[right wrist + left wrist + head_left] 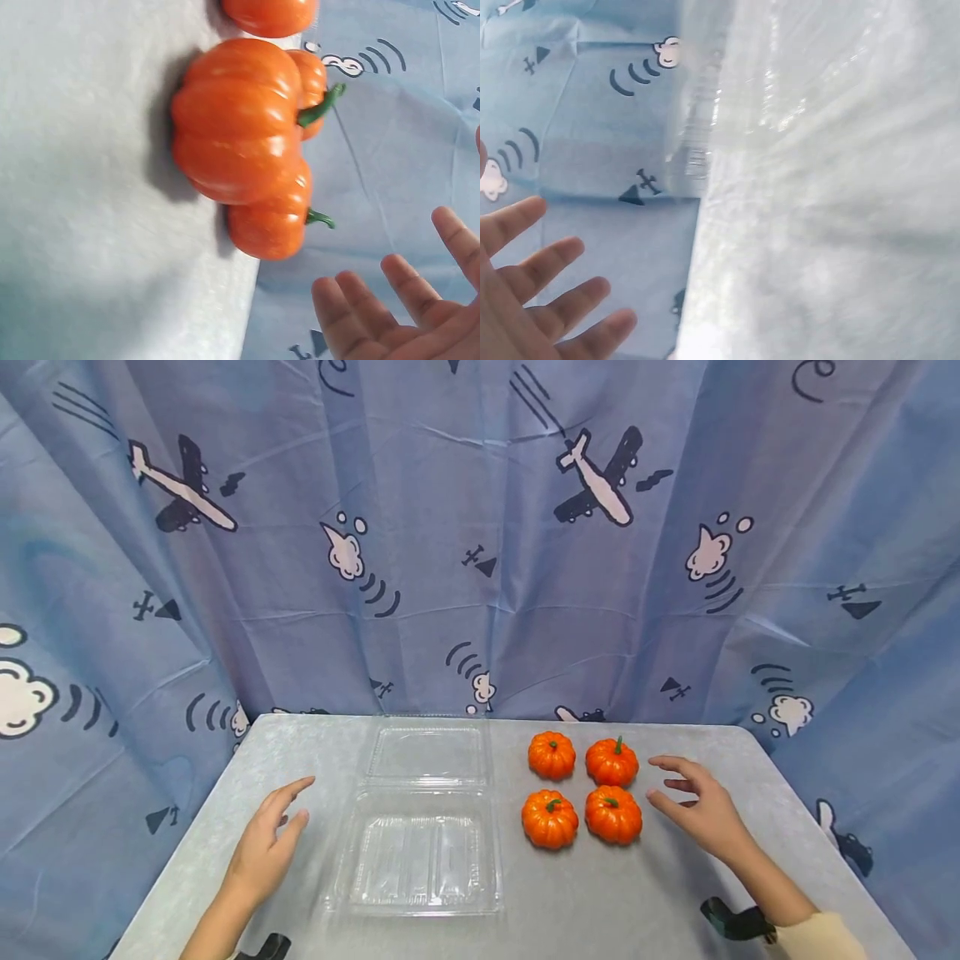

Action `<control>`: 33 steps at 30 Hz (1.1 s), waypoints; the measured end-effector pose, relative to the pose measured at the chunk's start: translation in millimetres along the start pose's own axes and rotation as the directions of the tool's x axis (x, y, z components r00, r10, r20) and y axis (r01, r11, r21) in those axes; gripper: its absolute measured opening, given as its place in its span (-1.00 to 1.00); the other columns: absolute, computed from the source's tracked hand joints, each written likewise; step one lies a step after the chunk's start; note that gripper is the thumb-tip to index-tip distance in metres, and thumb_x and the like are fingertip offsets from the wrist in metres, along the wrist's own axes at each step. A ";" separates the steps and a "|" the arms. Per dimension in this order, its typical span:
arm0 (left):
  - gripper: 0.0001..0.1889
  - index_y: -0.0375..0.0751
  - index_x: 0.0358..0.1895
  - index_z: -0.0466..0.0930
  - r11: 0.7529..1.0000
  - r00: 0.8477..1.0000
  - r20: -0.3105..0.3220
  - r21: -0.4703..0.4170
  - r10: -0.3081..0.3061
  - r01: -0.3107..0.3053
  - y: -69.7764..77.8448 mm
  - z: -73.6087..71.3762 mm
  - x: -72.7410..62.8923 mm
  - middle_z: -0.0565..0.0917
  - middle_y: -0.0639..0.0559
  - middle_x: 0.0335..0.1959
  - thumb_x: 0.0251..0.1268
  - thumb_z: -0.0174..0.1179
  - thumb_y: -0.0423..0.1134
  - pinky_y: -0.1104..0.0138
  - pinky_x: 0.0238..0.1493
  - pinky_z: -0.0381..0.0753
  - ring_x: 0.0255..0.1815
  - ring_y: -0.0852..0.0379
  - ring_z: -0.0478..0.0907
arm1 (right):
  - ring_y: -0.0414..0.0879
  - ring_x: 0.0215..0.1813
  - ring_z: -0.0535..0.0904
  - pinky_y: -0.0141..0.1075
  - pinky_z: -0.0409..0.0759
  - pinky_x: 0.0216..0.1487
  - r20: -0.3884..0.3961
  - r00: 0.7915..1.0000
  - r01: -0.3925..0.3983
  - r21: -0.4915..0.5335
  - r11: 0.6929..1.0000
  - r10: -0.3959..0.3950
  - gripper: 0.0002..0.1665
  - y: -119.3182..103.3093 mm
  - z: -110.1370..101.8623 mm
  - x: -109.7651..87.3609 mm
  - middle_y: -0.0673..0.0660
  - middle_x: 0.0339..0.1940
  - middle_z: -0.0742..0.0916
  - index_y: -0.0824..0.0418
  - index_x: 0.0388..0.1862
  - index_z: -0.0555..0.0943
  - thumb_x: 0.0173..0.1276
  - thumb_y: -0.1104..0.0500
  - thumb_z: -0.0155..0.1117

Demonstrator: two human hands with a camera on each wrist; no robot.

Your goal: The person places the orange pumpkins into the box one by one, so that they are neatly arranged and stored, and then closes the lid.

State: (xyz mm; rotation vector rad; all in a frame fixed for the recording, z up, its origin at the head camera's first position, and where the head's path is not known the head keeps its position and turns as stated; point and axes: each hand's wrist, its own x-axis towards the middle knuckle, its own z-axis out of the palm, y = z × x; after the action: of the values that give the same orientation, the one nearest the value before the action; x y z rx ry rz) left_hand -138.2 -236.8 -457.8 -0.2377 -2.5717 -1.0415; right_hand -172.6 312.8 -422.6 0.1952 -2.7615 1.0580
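Several small orange pumpkins with green stems stand in two rows on the table; the front right pumpkin (613,815) and back right pumpkin (612,763) are nearest my right hand (701,810). That hand hovers to their right, fingers loosely spread, holding nothing. To the left of the pumpkins lies a clear plastic clamshell box (341,868), its lid (429,753) folded back flat behind the base. My left hand (262,852) is held left of the box with fingers relaxed and apart from it. In the right wrist view a pumpkin (236,124) overlaps others behind it.
The grey-white table (525,910) ends at the back against a blue curtain (450,527) printed with airplanes and clouds. Dark straps (733,920) circle the wrists. The front left pumpkin (550,820) stands nearest the box.
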 end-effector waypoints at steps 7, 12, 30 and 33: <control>-0.60 -0.15 0.31 0.41 0.988 0.991 0.021 -0.081 -0.131 0.133 -4.9 15.2 -15.1 0.48 -0.18 0.26 0.47 -0.10 -0.32 0.02 0.07 0.57 0.24 -0.13 0.43 | 0.28 0.20 0.44 0.26 0.48 0.14 0.026 1.000 -0.019 0.036 0.999 0.018 -0.46 11.1 16.3 1.2 0.34 0.26 0.51 0.25 0.23 0.49 0.30 0.12 0.30; -0.61 -0.22 0.29 0.41 0.970 0.983 0.046 -0.163 -0.176 0.181 -9.4 24.4 -21.2 0.49 -0.21 0.28 0.46 -0.10 -0.35 -0.07 0.12 0.54 0.21 -0.25 0.49 | 0.25 0.24 0.41 0.15 0.53 0.14 0.068 0.997 -0.038 0.074 0.997 0.033 -0.46 19.7 29.9 1.0 0.33 0.28 0.51 0.28 0.23 0.49 0.29 0.14 0.31; -0.59 -0.17 0.28 0.41 0.850 0.927 0.152 -0.370 -0.342 0.374 -15.8 50.6 -30.3 0.49 -0.19 0.27 0.39 0.00 -0.32 0.46 -0.11 0.63 0.15 -0.18 0.57 | 0.39 0.27 0.37 0.26 0.44 0.20 0.130 0.989 -0.090 0.090 0.992 0.077 -0.40 29.3 55.4 1.1 0.42 0.32 0.44 0.25 0.22 0.47 0.21 0.16 0.38; -0.58 -0.16 0.29 0.40 0.851 0.925 0.166 -0.364 -0.342 0.379 -15.3 52.0 -29.6 0.48 -0.20 0.27 0.38 0.00 -0.32 0.50 -0.12 0.61 0.16 -0.18 0.56 | 0.38 0.28 0.36 0.26 0.43 0.21 0.129 0.989 -0.084 0.090 0.992 0.072 -0.41 28.6 56.0 1.2 0.42 0.31 0.46 0.25 0.21 0.47 0.19 0.18 0.39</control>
State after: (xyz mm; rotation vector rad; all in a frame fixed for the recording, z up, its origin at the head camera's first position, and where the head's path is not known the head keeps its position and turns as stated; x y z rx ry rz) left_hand -128.8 -212.1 -513.5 0.1134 -2.5229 -1.7247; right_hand -185.7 296.2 -481.8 0.1728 -2.8535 1.2397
